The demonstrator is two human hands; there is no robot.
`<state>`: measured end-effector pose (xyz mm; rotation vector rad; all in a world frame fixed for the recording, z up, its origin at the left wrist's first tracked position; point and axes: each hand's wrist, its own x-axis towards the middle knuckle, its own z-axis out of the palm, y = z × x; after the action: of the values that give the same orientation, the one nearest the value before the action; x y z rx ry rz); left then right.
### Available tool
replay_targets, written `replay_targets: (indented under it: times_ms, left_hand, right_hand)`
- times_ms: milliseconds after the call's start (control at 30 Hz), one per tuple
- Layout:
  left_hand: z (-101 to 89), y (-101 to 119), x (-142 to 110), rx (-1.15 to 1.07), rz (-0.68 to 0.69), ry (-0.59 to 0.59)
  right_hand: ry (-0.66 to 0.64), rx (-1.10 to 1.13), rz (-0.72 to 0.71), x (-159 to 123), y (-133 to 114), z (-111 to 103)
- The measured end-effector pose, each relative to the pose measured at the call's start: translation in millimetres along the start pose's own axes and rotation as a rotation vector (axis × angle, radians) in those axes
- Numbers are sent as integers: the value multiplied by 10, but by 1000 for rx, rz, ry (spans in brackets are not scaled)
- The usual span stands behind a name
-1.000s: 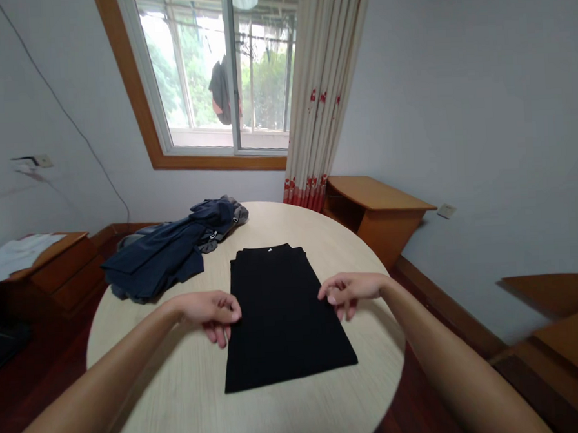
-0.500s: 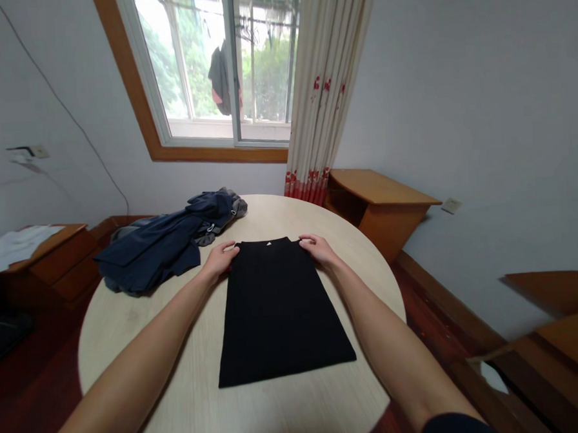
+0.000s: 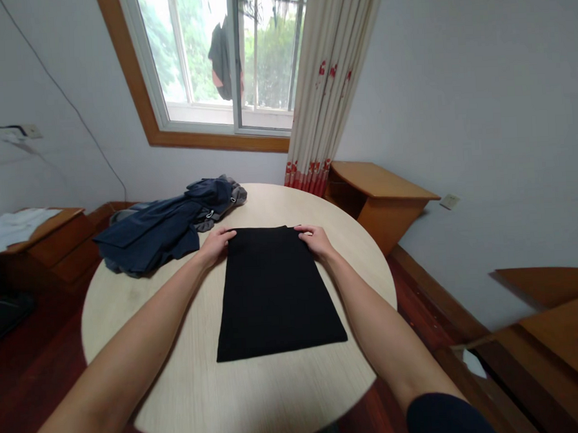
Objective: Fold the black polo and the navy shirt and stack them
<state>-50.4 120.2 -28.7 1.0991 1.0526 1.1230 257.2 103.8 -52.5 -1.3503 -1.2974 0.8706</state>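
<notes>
A folded black shirt lies flat on the round pale wood table, its wide end toward me. At the shirt's far left corner, my left hand pinches the edge between thumb and fingers. My right hand grips the far right corner in the same way. Between the hands the far edge runs nearly straight, with a small step near the right. Fingertips under the cloth are partly hidden.
Left of the shirt, a heap of dark blue and grey clothes covers the table's far left. Behind the table stand a wooden cabinet and a curtain beside the window. A wooden stand with white cloth is at far left.
The small white label at the shirt's neck has gone out of sight, and the far edge now looks straighter. Both hands keep hold of the corners. The view has shifted slightly.
</notes>
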Motion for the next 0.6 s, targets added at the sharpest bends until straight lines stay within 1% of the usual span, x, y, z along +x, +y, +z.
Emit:
replay_targets:
  times_ms: [100, 200, 267, 367, 500, 533, 600]
  left_hand:
    - [-25, -7, 62, 24, 103, 58]
    - [-63, 5, 123, 46, 273, 118]
    - [-88, -3, 146, 126, 351, 168]
    - [-128, -47, 140, 367, 383, 232]
    - [-165, -60, 88, 701, 378, 200]
    - [-156, -45, 63, 768, 398, 202]
    - [-88, -8, -20, 905, 502, 207]
  right_hand:
    - [44, 30, -15, 14, -22, 11]
    - [78, 22, -121, 33, -65, 28]
    - [76, -40, -139, 44, -69, 44]
    - [59, -244, -158, 50, -36, 60]
    - [21, -553, -201, 18, -71, 35]
    - [16, -633, -206, -3, -113, 29]
    - [21, -799, -240, -68, -231, 41]
